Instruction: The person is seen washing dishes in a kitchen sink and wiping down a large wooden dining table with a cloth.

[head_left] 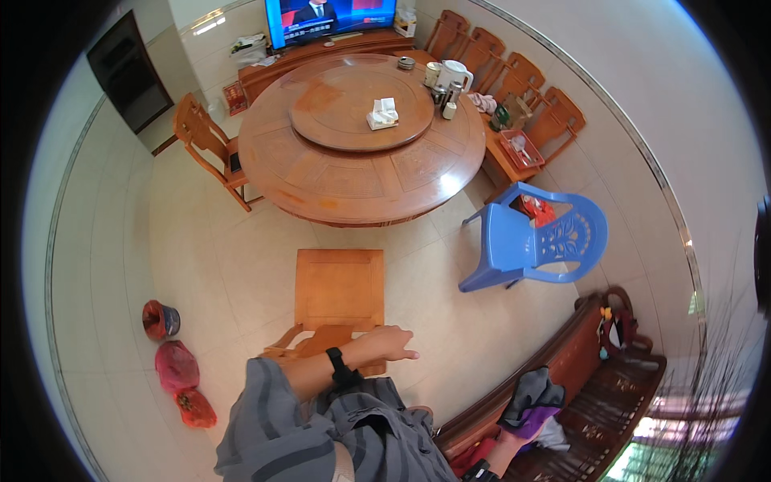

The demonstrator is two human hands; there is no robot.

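My left hand (394,343), with a black band on its wrist, hangs in the air over the back of a wooden chair (339,283); its fingers are apart and it holds nothing. At the lower right my right hand (512,435) is shut on a grey and purple cloth (533,400), which covers most of its fingers. This hand is above a dark carved wooden bench (608,397). A whitish cloth or bag (553,435) lies on the bench just beside the held cloth.
Ahead stands a round wooden table (361,181) with a tissue pack (383,115) and a white kettle (453,75). A blue plastic armchair (512,238) is at the right. Bagged bins (177,366) line the left wall. Another wooden chair (208,144) stands left of the table.
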